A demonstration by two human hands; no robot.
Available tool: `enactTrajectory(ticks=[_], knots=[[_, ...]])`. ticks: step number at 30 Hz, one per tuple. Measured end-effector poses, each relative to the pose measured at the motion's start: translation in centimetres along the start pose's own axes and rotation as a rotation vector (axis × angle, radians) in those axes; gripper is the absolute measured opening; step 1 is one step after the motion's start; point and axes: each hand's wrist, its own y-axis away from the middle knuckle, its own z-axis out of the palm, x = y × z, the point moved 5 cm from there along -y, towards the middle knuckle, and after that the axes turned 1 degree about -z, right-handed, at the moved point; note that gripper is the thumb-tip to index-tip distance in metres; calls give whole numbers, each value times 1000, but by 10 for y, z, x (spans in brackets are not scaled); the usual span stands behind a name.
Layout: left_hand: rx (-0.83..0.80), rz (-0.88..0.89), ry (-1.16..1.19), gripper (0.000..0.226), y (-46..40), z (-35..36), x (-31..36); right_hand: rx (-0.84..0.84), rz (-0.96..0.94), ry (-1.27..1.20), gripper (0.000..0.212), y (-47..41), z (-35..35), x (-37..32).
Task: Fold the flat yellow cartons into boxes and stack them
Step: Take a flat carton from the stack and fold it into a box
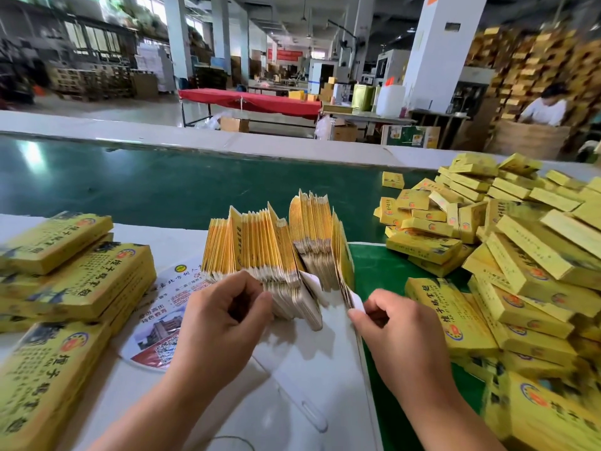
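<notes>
Flat yellow cartons point(276, 249) upright, fanned, white flaps twd hands.

A round printed hand fan point(159, 323) lies flat on the white tabletop point(182, 242) at about seven o'clock, its clear handle point(312, 415) reaching toward five o'clock. Beyond the table runs a dark green conveyor belt point(162, 183) across the middle from nine to three o'clock. At twelve o'clock stands a table under a red cloth point(250, 100), with a brown cardboard box point(234, 124) on the floor beneath it. White pillars point(439, 50) rise at one o'clock. A white plastic jug point(390, 99) sits near the pillar's foot. At two o'clock a person in a white shirt point(544, 109) bends over a work surface.
</notes>
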Motion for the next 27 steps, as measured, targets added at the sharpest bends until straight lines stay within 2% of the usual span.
enactTrajectory(ticks=[2, 4, 8, 11, 15, 18, 20, 22, 23, 25, 26, 27], knots=[[-8, -5, 10, 31, 0, -1, 0, -4, -36, -29, 31, 0, -1, -1], [-24, -18, 26, 27, 0, -1, 0, 59, -86, -43, 27, -1, -9, -4], [-30, -21, 50, 29, -1, 0, 0, 392, -122, -39, 19, -2, -35, 0], [-32, -9, 62, 27, -2, 1, -1, 583, -63, -78, 19, -1, -50, 15], [-47, -33, 110, 25, -3, 2, -5, 717, 0, -373, 13, 4, -60, 24], [-68, -162, 291, 23, -8, 1, -18, 739, 42, -712, 13, 2, -64, 20], [-113, -331, 519, 20, -7, 3, -27, 651, 46, -942, 18, -2, -59, 20], [-209, -530, 765, 14, -8, 11, -31, 444, 64, -1105, 31, -5, -46, 19], [-305, -615, 800, 21, -8, 18, -31, 311, 54, -1133, 37, -5, -38, 16], [-635, -737, 782, 62, -3, 29, -23, 55, -6, -1149, 41, -4, -23, 4], [-784, -724, 903, 71, 2, 34, -15, -48, -22, -1143, 43, -2, -17, -2], [-825, -699, 1045, 73, 6, 35, -8, -134, -28, -1111, 46, 1, -11, -6]])
